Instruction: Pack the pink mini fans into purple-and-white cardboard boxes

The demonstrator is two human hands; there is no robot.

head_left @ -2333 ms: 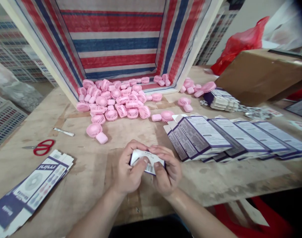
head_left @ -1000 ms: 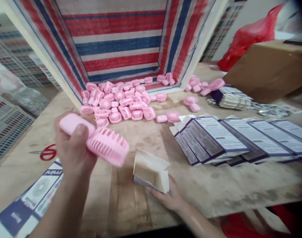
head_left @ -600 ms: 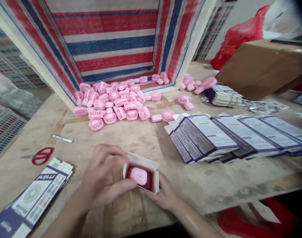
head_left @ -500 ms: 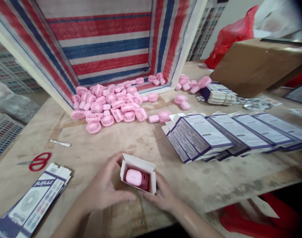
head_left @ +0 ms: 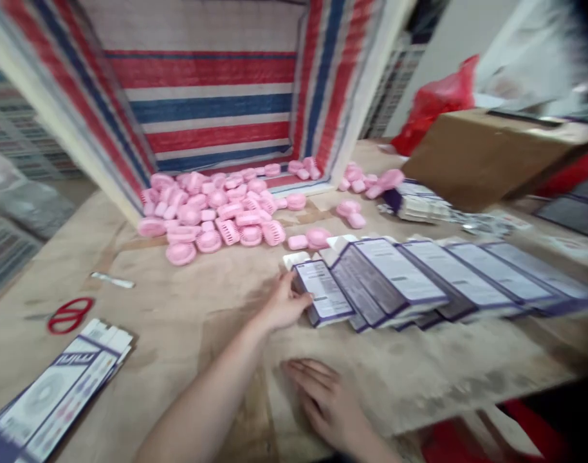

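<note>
My left hand grips the left side of a small purple-and-white box, which lies at the left end of a row of similar boxes. Below it, my right hand is over the wooden table with nothing in it, its fingers stretched out and close together. Many pink mini fans are heaped at the mouth of a striped bag. One pink fan lies just behind the held box.
Red scissors, a small white-and-grey item and flat mini-fan cartons lie on the left. A brown cardboard box and a red plastic bag stand at the back right.
The box with the pink fan inside, earlier open in my right hand, no longer shows. My left hand has moved right and holds a box at the row's left end; my right hand has let go.
</note>
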